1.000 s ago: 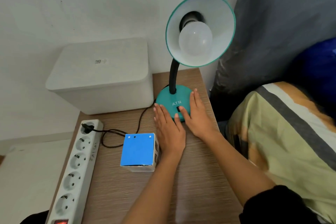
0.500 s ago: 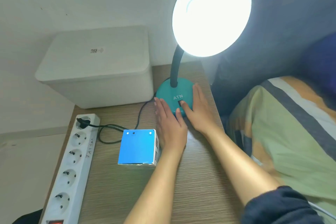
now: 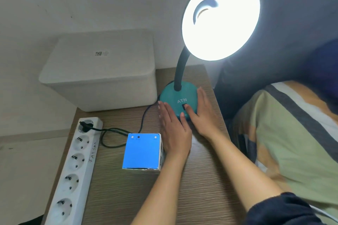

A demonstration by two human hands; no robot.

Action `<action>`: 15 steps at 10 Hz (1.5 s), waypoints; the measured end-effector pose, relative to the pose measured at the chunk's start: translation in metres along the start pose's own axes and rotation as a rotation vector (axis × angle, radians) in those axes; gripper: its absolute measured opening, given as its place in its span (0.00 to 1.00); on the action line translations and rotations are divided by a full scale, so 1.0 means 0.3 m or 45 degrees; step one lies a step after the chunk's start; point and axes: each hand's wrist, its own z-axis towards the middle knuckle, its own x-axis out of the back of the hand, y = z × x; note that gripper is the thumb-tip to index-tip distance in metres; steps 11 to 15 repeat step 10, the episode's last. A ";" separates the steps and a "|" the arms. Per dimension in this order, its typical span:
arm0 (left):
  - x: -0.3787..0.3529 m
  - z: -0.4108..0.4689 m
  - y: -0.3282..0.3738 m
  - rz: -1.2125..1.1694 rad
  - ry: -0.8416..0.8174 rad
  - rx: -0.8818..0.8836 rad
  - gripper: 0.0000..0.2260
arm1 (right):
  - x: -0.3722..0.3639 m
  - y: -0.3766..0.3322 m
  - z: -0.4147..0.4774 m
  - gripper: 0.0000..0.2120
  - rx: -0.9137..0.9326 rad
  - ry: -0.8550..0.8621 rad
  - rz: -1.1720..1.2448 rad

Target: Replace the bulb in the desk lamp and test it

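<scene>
On the lit desk lamp, the switch sits on the near face of the base. The right hand, flat and empty, is nearer, its thumb seemingly on the switch. The left hand lies flat beside the base.

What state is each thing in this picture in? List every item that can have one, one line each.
desk lamp: switched on, shade glowing
plug: pushed into the end socket of the power strip
power strip: other visible sockets empty
white bin: lid on
blue box: lying on the table, blue face up
left hand: open, flat beside the lamp base
right hand: open, thumb at the switch
</scene>
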 end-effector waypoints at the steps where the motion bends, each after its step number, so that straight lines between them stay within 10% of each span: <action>1: -0.001 0.001 -0.001 0.004 0.001 -0.004 0.28 | 0.011 0.000 0.010 0.35 -0.019 0.000 0.083; 15: 0.029 -0.046 0.026 0.013 -0.139 0.033 0.31 | 0.077 -0.011 -0.121 0.25 -0.060 0.010 0.200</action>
